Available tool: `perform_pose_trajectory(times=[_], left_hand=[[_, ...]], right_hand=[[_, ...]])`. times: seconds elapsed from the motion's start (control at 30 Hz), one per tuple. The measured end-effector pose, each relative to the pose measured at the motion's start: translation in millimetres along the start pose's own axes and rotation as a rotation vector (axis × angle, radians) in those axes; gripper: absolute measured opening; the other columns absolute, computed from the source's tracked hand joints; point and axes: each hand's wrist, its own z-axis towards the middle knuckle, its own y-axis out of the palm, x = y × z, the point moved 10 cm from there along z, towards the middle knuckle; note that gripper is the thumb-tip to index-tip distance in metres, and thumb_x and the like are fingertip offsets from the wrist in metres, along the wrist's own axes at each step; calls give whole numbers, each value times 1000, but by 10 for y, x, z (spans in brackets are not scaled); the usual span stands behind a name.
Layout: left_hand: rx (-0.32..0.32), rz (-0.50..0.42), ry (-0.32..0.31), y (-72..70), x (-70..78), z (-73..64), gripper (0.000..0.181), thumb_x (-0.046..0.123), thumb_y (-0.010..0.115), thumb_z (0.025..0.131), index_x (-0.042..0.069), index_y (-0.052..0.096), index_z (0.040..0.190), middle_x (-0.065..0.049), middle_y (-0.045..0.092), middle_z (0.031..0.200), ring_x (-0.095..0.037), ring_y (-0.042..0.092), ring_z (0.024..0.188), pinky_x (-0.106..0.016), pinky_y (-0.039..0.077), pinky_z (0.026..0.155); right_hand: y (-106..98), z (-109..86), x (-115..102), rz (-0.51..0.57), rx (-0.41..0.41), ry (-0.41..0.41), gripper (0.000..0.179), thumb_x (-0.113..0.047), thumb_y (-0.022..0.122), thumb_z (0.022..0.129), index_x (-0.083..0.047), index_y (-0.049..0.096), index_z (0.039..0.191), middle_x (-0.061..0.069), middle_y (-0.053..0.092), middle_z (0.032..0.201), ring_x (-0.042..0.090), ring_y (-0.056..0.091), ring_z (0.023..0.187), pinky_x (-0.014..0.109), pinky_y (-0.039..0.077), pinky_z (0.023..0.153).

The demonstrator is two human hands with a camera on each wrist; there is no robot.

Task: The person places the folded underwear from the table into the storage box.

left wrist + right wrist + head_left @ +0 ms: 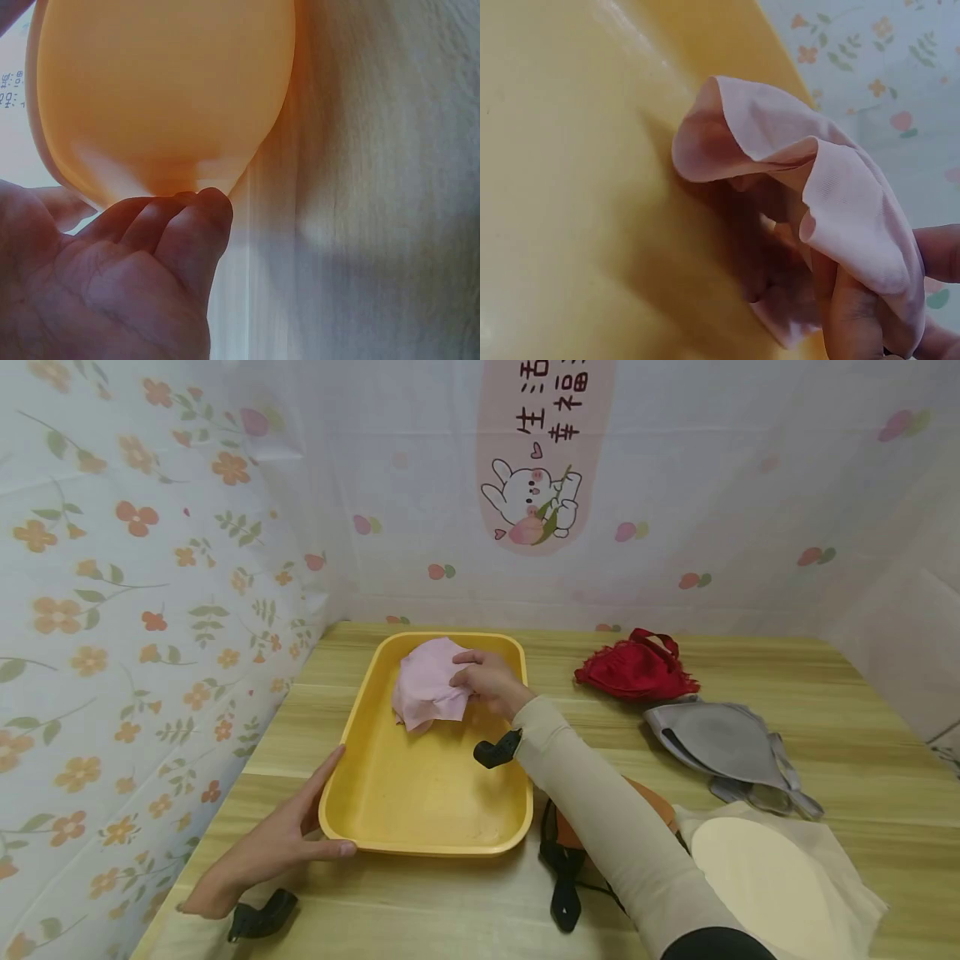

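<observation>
A thin pale pink cloth garment lies bunched at the far left part of the yellow plastic basin. My right hand reaches over the basin and holds the garment by its right side. In the right wrist view, thumb and fingers pinch the folded pink cloth, whose edges curl open; part of the hand is hidden under it. My left hand grips the near left corner of the basin, thumb along the front wall. The left wrist view shows those fingers bent against the basin's outside.
At the right of the wooden table lie a red lace bra, a grey bra and a beige cloth piece. An orange item with black cords is partly under my right forearm. Patterned curtains hang behind and left.
</observation>
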Motion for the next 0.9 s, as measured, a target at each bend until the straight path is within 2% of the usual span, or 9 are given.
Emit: perform_pose_trajectory(times=[0.17, 0.33, 0.47, 0.57, 0.67, 0.77, 0.9], left_hand=[[-6, -11, 8, 8, -20, -6, 111, 11, 75, 90, 25, -7, 163, -27, -7, 167, -29, 35, 143, -8, 40, 102], [-1, -11, 7, 7, -26, -3, 111, 11, 75, 90, 27, -7, 163, -25, -8, 168, -33, 31, 145, -8, 38, 103], [2, -10, 4, 5, -27, 1, 111, 12, 75, 90, 27, -7, 163, -25, -8, 168, -34, 31, 144, -8, 38, 103], [3, -3, 7, 5, -20, -1, 111, 12, 75, 90, 27, -7, 163, -26, -7, 168, -32, 33, 144, -8, 39, 102], [3, -4, 10, 6, -16, 1, 111, 12, 75, 90, 26, -7, 163, -26, -6, 168, -34, 33, 143, -8, 39, 102], [4, -4, 7, 7, -16, 2, 111, 12, 75, 90, 27, -7, 163, -26, -6, 168, -35, 32, 144, -7, 38, 103], [9, -2, 1, 8, -16, -1, 111, 12, 75, 90, 27, -6, 163, -25, -5, 168, -34, 32, 144, -7, 38, 103]], right_hand=[[42, 22, 89, -16, -1, 12, 43, -1, 61, 92, -3, 57, 135, 6, 55, 108, 15, 51, 73, 25, 48, 67], [35, 31, 118, -39, 16, 36, 43, -1, 61, 93, -3, 56, 135, 10, 55, 122, 17, 51, 79, 26, 48, 72], [33, 51, 150, -50, 9, 71, 49, 0, 61, 93, -1, 51, 140, 15, 51, 140, 21, 52, 94, 31, 52, 90], [44, 52, 178, -66, -11, 105, 53, 2, 61, 93, 1, 46, 144, 17, 45, 149, 24, 50, 108, 37, 49, 106], [61, 45, 192, -104, -35, 119, 55, 4, 60, 93, 1, 44, 145, 17, 42, 151, 25, 48, 113, 39, 46, 111], [83, 41, 176, -189, -65, 89, 56, 6, 59, 92, 3, 43, 145, 19, 43, 149, 26, 48, 108, 35, 48, 101], [99, 24, 102, -438, -87, 6, 57, 2, 63, 89, 5, 44, 143, 20, 48, 145, 26, 50, 107, 32, 48, 94]])
